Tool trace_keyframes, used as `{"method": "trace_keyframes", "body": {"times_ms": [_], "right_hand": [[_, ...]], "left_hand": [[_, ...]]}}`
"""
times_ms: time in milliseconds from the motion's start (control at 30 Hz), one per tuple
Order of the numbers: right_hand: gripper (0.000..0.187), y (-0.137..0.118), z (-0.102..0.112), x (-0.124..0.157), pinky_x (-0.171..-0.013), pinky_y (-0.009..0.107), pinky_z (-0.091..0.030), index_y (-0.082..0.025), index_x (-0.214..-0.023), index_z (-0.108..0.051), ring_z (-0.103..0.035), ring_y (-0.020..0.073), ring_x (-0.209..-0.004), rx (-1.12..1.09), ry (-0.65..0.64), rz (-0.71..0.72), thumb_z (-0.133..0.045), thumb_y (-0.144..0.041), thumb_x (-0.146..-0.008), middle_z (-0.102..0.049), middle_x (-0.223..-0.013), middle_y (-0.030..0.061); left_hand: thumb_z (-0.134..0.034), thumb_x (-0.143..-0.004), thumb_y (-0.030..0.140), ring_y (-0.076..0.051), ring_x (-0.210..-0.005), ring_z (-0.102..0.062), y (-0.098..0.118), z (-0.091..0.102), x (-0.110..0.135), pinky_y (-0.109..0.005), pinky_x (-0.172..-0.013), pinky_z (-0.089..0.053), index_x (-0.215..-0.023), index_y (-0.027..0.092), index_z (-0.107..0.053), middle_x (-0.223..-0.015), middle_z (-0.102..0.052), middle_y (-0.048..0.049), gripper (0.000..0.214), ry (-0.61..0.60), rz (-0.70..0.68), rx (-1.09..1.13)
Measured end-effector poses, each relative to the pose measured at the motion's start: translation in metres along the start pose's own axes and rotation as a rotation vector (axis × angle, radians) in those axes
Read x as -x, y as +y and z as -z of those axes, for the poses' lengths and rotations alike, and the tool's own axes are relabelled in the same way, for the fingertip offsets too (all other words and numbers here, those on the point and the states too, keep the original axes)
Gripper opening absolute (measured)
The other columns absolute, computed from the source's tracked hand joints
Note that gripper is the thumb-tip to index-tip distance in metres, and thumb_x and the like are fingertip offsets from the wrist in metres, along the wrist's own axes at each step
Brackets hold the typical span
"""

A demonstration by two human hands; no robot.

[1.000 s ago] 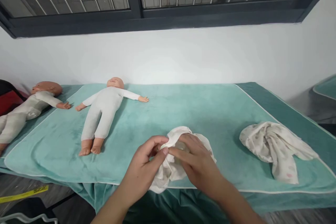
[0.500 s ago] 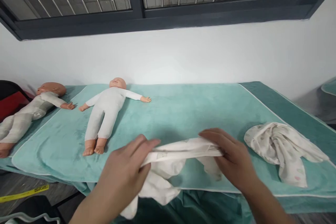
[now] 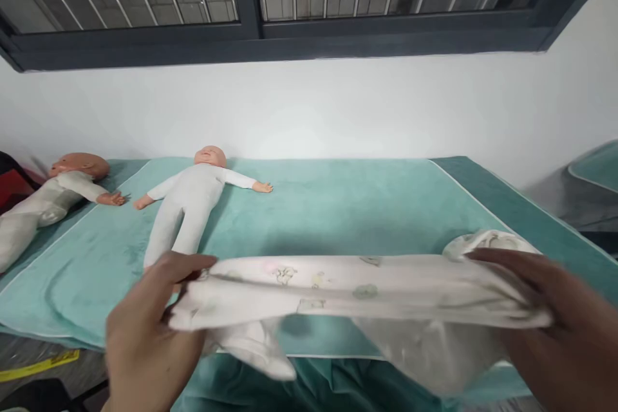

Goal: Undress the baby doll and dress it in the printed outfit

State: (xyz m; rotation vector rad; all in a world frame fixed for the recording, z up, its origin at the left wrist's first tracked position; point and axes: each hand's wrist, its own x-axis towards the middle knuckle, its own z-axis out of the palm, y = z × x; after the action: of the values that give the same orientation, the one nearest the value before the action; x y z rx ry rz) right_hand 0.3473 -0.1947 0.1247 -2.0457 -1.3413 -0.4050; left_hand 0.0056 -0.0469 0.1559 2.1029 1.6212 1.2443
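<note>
A white printed baby garment (image 3: 338, 286) is stretched sideways between my hands, above the front of the bed; its exact kind is hard to tell. My left hand (image 3: 157, 328) is closed on its left end, thumb on top. At the right end, my right hand (image 3: 564, 315) grips the cloth, slightly blurred. Loose parts of the garment hang below. Behind my right hand, most of a second crumpled white cloth (image 3: 487, 241) is hidden. A baby doll (image 3: 190, 196) in a white suit lies on its back beyond my left hand, its feet partly covered by that hand.
A second doll (image 3: 58, 196) lies at the far left beside a red and black object (image 3: 14, 183). Green covering (image 3: 338, 206) spreads over the bed against the white wall (image 3: 309, 109). Above is a dark window frame (image 3: 309, 38). A yellow strip (image 3: 38, 367) lies on the floor.
My hands have moved apart and closer to the camera, pulling the garment out wide so its print shows. My right hand now covers much of the crumpled cloth. The view has shifted slightly.
</note>
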Motion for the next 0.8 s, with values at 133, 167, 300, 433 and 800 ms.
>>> {"method": "trace_keyframes", "body": {"times_ms": [133, 167, 300, 433, 800], "right_hand": [[0.038, 0.018, -0.046, -0.015, -0.065, 0.030, -0.049, -0.029, -0.105, -0.070, -0.069, 0.0239, -0.079, -0.063, -0.450, -0.223, -0.052, -0.024, -0.073, -0.074, -0.092, 0.0010], [0.034, 0.021, -0.060, -0.020, -0.065, 0.029, -0.049, -0.028, -0.103, -0.071, -0.069, 0.0236, -0.079, -0.107, -0.570, -0.246, -0.052, -0.027, -0.074, -0.075, -0.091, 0.0013], [0.029, 0.032, -0.104, -0.049, -0.074, 0.029, -0.049, -0.025, -0.098, -0.073, -0.068, 0.0264, -0.093, -0.253, -0.876, -0.195, -0.055, -0.036, -0.079, -0.075, -0.104, 0.0040], [0.033, 0.028, -0.125, -0.095, -0.078, 0.030, -0.049, -0.022, -0.102, -0.071, -0.067, 0.0265, -0.097, -0.295, -0.817, -0.076, -0.054, -0.044, -0.084, -0.073, -0.110, 0.0066], [0.047, -0.009, -0.219, -0.077, -0.114, 0.055, -0.029, -0.015, -0.136, -0.051, -0.035, 0.0335, -0.140, 0.001, -0.446, 0.186, -0.051, -0.027, -0.090, -0.041, -0.150, 0.0164]], "left_hand": [[-0.052, -0.070, 0.028, -0.021, -0.076, -0.061, -0.031, -0.046, -0.024, -0.028, -0.064, -0.041, -0.088, 0.023, -0.064, -0.076, -0.066, 0.0017, 0.023, -0.475, 0.335, 0.027], [-0.054, -0.070, 0.031, -0.020, -0.074, -0.059, -0.040, -0.060, -0.029, -0.027, -0.063, -0.040, -0.086, 0.021, -0.063, -0.074, -0.065, 0.0013, 0.021, -0.618, 0.359, 0.047], [-0.063, -0.068, 0.045, -0.020, -0.076, -0.057, -0.066, -0.101, -0.054, -0.027, -0.067, -0.040, -0.087, 0.017, -0.061, -0.079, -0.062, 0.0002, 0.033, -0.867, 0.320, 0.184], [-0.060, -0.074, 0.055, -0.022, -0.083, -0.059, -0.071, -0.117, -0.093, -0.028, -0.070, -0.042, -0.093, 0.018, -0.061, -0.086, -0.064, -0.0010, 0.042, -0.856, 0.180, 0.222], [-0.051, -0.087, 0.019, -0.033, -0.141, -0.034, -0.078, -0.207, -0.072, -0.056, -0.116, -0.027, -0.128, 0.016, -0.051, -0.146, -0.045, -0.0175, 0.042, -0.356, -0.158, -0.177]]}}
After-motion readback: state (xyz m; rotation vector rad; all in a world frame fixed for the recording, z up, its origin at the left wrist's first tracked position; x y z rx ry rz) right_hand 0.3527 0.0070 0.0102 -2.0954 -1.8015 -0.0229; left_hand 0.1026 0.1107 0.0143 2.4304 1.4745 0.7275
